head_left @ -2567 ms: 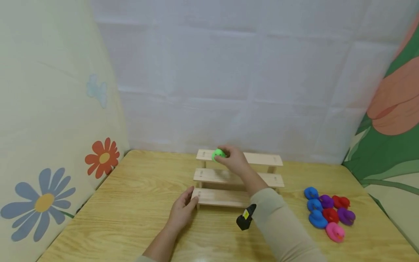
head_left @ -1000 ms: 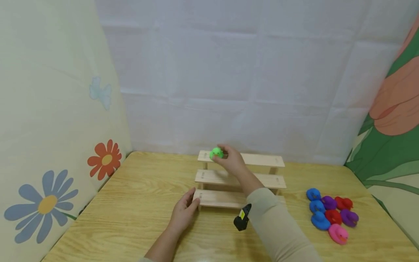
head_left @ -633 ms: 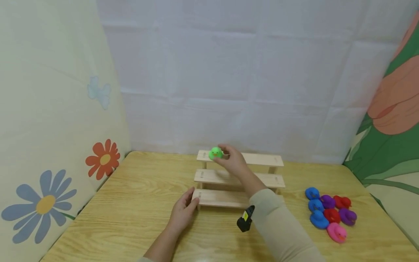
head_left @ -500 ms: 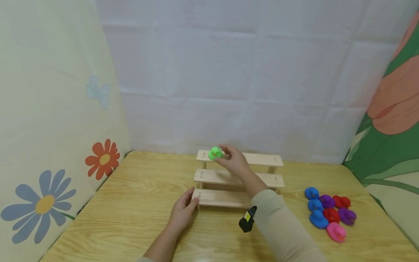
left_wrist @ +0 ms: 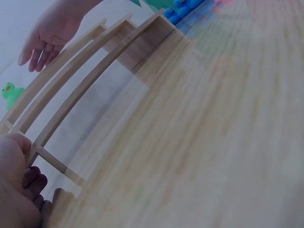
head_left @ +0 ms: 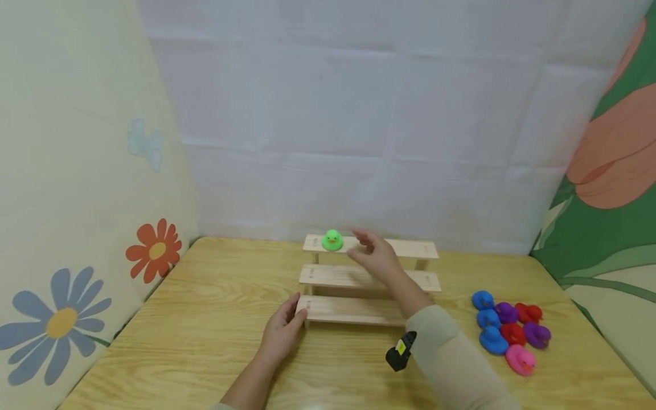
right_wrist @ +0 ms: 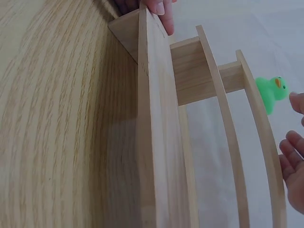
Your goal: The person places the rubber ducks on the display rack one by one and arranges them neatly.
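A green rubber duck (head_left: 332,240) sits upright near the left end of the top tier of a three-tier wooden stand (head_left: 353,309), facing the head camera. Just to its right, my right hand (head_left: 378,259) hovers over the top tier with fingers apart and nothing in them. The right wrist view has a small gap between that hand's fingertips and the duck (right_wrist: 271,94). My left hand (head_left: 282,330) grips the left end of the lowest tier. In the left wrist view its thumb lies on the board and its fingers curl underneath (left_wrist: 33,183).
On the wooden table (head_left: 205,341), right of the stand, several more rubber ducks lie close together: blue (head_left: 493,340), purple (head_left: 537,335), red (head_left: 528,312) and pink (head_left: 521,360). A pale cloth (head_left: 328,142) hangs behind the table. A black device (head_left: 401,351) is strapped at my right wrist.
My right hand shifted the green duck slightly left on the top tier, turned it to face forward, then let go and drew back to the right. My left hand stayed on the stand.
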`<state>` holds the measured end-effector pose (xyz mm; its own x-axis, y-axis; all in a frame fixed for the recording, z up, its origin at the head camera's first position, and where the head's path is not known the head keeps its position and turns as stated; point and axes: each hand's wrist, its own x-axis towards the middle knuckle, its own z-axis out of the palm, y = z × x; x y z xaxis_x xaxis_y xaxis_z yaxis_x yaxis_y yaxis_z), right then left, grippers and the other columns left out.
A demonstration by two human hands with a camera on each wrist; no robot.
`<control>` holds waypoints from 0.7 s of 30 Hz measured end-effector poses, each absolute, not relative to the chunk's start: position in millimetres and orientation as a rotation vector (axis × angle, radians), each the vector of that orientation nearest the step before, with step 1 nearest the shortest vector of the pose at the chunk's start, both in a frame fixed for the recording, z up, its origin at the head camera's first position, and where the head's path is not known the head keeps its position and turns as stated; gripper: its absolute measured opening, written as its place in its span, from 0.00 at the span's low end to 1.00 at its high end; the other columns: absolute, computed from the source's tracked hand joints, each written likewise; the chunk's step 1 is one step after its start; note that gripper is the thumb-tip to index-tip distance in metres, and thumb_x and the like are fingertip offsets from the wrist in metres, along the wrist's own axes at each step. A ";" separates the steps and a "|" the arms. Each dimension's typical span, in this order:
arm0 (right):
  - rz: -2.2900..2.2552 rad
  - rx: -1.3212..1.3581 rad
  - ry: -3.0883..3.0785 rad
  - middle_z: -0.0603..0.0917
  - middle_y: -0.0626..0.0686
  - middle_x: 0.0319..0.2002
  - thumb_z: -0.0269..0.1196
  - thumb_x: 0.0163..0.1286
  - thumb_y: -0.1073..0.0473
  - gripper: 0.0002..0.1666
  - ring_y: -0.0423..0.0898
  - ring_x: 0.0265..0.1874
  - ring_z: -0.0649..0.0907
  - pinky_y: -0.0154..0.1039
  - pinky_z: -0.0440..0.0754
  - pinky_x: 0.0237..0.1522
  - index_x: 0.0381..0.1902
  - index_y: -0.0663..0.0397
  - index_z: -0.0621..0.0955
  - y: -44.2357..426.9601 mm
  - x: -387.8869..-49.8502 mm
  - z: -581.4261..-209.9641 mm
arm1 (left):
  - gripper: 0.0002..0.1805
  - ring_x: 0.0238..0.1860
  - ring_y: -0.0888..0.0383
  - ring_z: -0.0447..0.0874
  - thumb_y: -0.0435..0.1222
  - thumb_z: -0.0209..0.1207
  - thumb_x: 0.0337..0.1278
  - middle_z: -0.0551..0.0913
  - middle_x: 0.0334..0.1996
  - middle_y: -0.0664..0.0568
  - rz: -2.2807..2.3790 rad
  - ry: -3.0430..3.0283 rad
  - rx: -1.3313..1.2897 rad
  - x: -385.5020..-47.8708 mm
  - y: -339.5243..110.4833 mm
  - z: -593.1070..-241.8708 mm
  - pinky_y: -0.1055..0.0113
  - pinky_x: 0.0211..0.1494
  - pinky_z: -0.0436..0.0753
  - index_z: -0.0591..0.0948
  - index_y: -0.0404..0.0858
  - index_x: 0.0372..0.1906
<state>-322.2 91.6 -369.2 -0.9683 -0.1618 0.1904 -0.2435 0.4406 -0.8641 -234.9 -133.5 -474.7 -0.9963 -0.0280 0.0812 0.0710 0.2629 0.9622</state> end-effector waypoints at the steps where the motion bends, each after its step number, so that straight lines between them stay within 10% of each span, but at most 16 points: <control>1: 1.585 0.356 -2.592 0.76 0.57 0.65 0.66 0.66 0.53 0.33 0.56 0.65 0.74 0.53 0.73 0.68 0.68 0.47 0.73 93.7 -321.2 -369.4 | 0.30 0.72 0.40 0.64 0.36 0.53 0.71 0.67 0.69 0.33 -1.859 -2.432 -0.040 -234.8 -133.6 -474.9 0.47 0.74 0.64 0.63 0.28 0.72; 21: 1.500 0.335 -2.512 0.78 0.61 0.62 0.67 0.65 0.59 0.31 0.56 0.63 0.76 0.52 0.72 0.68 0.64 0.58 0.74 154.8 -290.0 -380.8 | 0.30 0.72 0.41 0.63 0.37 0.53 0.71 0.66 0.70 0.35 -1.862 -2.453 -0.007 -234.3 -133.2 -473.5 0.47 0.75 0.63 0.62 0.30 0.72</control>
<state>-290.0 154.8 -380.8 -0.9551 -0.0924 0.2814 -0.2916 0.4602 -0.8386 -234.3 -133.2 -473.5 -0.9980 -0.0343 0.0523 0.0411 0.2696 0.9621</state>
